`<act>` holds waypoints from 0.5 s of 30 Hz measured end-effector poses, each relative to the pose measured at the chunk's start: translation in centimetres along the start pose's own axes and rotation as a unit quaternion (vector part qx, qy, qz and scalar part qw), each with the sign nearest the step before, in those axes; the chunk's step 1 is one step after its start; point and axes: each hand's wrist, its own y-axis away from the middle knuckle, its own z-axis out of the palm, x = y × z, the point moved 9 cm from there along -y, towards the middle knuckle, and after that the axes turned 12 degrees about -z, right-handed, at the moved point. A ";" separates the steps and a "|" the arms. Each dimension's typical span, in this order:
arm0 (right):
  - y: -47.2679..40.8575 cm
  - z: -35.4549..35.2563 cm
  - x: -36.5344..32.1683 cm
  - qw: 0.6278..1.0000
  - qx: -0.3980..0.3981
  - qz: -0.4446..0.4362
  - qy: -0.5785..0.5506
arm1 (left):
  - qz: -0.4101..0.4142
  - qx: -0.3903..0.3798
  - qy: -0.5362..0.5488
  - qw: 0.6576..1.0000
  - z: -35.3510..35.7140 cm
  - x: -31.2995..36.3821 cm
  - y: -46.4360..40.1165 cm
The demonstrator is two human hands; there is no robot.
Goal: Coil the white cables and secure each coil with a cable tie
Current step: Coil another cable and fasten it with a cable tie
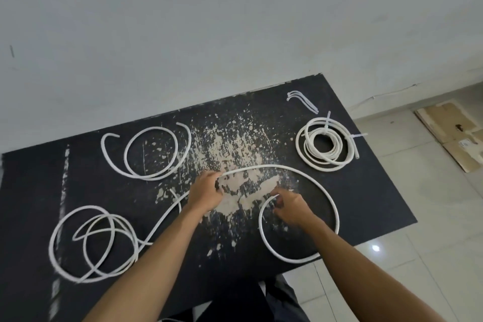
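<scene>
A long white cable (332, 201) arcs over the middle of the black table (379, 204). My left hand (206, 191) grips it near the arc's left top. My right hand (290, 208) pinches the cable's free end, which curls back inside the arc. To the left the same cable trails down into a loose tangle of loops (88, 243). A finished pair of coils (325, 144) with cable ties round them lies at the back right. Spare cable ties (303, 100) lie behind those coils. Another loose white cable (149, 150) lies at the back left.
The tabletop is scuffed, with pale worn patches in the middle. A grey wall stands right behind the table. Tiled floor and flattened cardboard (454, 133) lie to the right. The table's front edge is at my legs.
</scene>
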 end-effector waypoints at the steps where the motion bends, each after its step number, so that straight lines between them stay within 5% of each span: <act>1: 0.1 0.5 -0.2 1.000 0.002 -0.003 0.011 | 0.006 -0.003 -0.012 1.000 0.2 -0.1 0.2; 15: 0.2 -1.0 -1.0 0.984 0.153 -0.027 0.083 | 0.061 -0.041 -0.053 0.996 0.9 2.0 -0.1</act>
